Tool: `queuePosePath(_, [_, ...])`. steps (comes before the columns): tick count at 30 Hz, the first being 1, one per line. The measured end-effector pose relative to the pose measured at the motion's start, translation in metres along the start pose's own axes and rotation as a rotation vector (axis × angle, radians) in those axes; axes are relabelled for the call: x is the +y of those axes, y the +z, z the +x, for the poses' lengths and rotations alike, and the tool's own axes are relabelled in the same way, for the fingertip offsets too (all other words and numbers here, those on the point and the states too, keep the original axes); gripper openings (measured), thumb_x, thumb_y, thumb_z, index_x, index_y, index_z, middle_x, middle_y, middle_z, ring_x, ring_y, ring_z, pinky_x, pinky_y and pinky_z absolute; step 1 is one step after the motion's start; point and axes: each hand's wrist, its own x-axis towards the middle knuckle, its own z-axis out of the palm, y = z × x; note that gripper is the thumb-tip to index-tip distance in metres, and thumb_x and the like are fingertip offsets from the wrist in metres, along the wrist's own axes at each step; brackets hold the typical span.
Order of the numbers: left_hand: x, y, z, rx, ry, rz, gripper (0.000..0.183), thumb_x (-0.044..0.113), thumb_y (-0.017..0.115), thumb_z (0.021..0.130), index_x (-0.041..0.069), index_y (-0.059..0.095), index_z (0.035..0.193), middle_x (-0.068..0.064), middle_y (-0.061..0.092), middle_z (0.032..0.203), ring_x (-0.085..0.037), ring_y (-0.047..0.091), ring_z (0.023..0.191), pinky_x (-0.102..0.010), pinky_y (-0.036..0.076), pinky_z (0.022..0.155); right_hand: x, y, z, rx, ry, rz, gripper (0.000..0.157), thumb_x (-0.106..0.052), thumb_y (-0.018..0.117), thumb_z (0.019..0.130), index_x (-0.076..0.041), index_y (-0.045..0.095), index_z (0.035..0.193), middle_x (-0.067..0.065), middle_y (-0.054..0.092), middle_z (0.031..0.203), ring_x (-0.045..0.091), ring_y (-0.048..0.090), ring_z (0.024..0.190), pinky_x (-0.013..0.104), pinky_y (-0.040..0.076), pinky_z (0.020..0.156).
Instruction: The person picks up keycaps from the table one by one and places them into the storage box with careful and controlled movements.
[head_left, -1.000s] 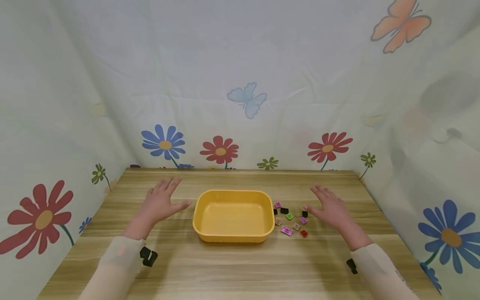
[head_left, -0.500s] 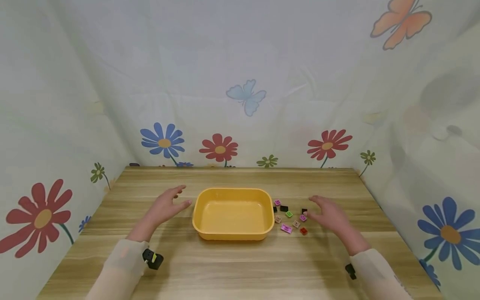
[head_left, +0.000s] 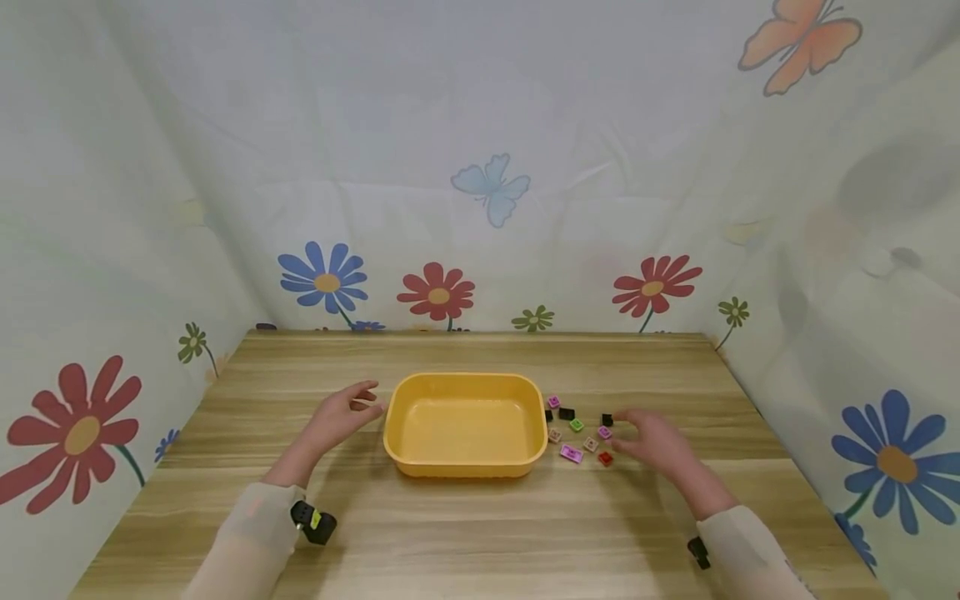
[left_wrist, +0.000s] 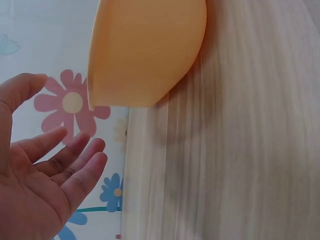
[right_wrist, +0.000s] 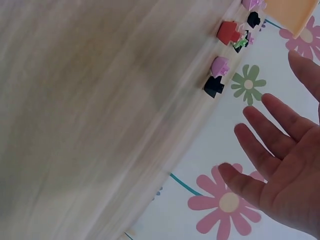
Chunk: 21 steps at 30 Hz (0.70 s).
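A yellow rectangular tub (head_left: 465,468) stands in the middle of the wooden table with nothing in it. To its right lie several small blocks, among them a red block (head_left: 605,458), a green block (head_left: 576,425), a long pink block (head_left: 572,453) and a black block (head_left: 607,420). My left hand (head_left: 341,421) hovers just left of the tub, fingers loosely bent and holding nothing. On the other side my right hand (head_left: 656,443) is over the right edge of the blocks, thumb and fingers apart. The right wrist view shows that palm (right_wrist: 295,175) bare.
A white cloth with printed flowers and butterflies hangs behind the table (head_left: 480,550) and along both sides. Small black devices (head_left: 313,523) are strapped at both wrists.
Both hands have come lower toward the table. The left has moved slightly toward the tub with its fingers more bent; the right has come down toward the blocks. Tub and blocks stay put.
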Motion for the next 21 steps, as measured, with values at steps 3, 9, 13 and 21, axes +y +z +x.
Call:
queuePosePath(3, [0.001,0.003,0.000,-0.006,-0.009,-0.058,0.058,0.026,0.063,0.102,-0.004,0.047,0.149,-0.029,0.060,0.136,-0.045,0.062,0.122,-0.050,0.060,0.096,-0.001,0.002,-0.001,-0.033,0.004,0.032,0.046,-0.020,0.074,0.092,0.007,0.064,0.128,0.030,0.065,0.129,0.049,0.062,0.118,0.061,0.053,0.099])
queuePosePath(9, [0.000,0.010,0.002,-0.032,-0.097,-0.239,0.056,0.022,0.060,0.103,-0.005,0.045,0.150,-0.029,0.059,0.136,-0.037,0.065,0.118,-0.044,0.061,0.095,0.000,0.007,0.000,-0.073,-0.003,0.086,0.046,-0.016,0.078,0.087,0.007,0.066,0.125,0.026,0.070,0.117,0.040,0.066,0.106,0.055,0.058,0.091])
queuePosePath(13, [0.000,0.011,0.001,-0.029,-0.142,-0.318,0.056,0.023,0.060,0.102,-0.003,0.046,0.150,-0.027,0.059,0.135,-0.032,0.066,0.115,-0.044,0.060,0.096,0.000,0.010,0.001,-0.087,-0.013,0.092,0.044,-0.013,0.081,0.085,0.007,0.068,0.122,0.021,0.072,0.108,0.033,0.067,0.099,0.050,0.059,0.086])
queuePosePath(21, [-0.005,0.013,0.000,-0.083,-0.149,-0.461,0.055,0.018,0.056,0.104,-0.009,0.042,0.150,-0.033,0.052,0.146,-0.033,0.069,0.118,-0.046,0.058,0.101,0.002,0.016,0.003,-0.111,-0.017,0.141,0.044,-0.007,0.082,0.083,0.007,0.068,0.122,0.017,0.071,0.102,0.027,0.066,0.092,0.044,0.058,0.082])
